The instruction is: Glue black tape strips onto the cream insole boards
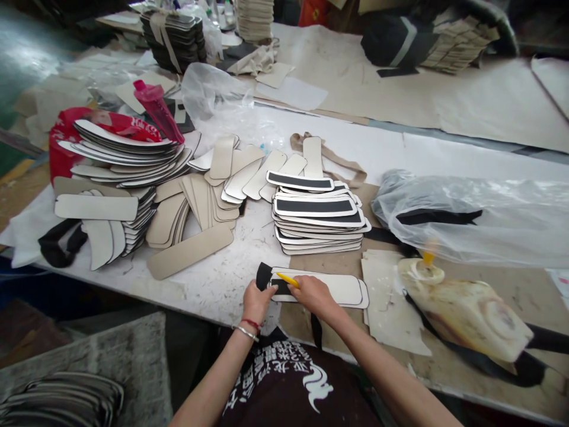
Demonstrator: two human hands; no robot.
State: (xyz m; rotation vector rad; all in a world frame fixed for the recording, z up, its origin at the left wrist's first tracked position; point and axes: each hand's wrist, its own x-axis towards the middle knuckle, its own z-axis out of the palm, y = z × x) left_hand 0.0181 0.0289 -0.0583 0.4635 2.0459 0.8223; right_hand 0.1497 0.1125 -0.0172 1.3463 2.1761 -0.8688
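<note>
Close to the table's front edge, cream rounded panels (331, 286) lie overlapped in front of me. A black strip (264, 276) runs over their left end and curls upward. My left hand (255, 303) pinches this strip between thumb and fingers. In my right hand (313, 293) is a slim yellow pointed tool (287, 279), its tip directed left over the strip; its exact kind is unclear. The right fingers rest at the panel. Just beyond stands a pile of white-edged panels (317, 222), the upper ones bearing dark strips in their middles.
Loose beige panels (191, 252) spread to the left, beside a curved stack (127, 157) and a pink bottle (157, 110). At right lie a yellowed plastic container (480, 314), a scrap sheet (391, 296) and clear plastic wrapping (489, 213). A beige strap (344, 169) lies behind the pile.
</note>
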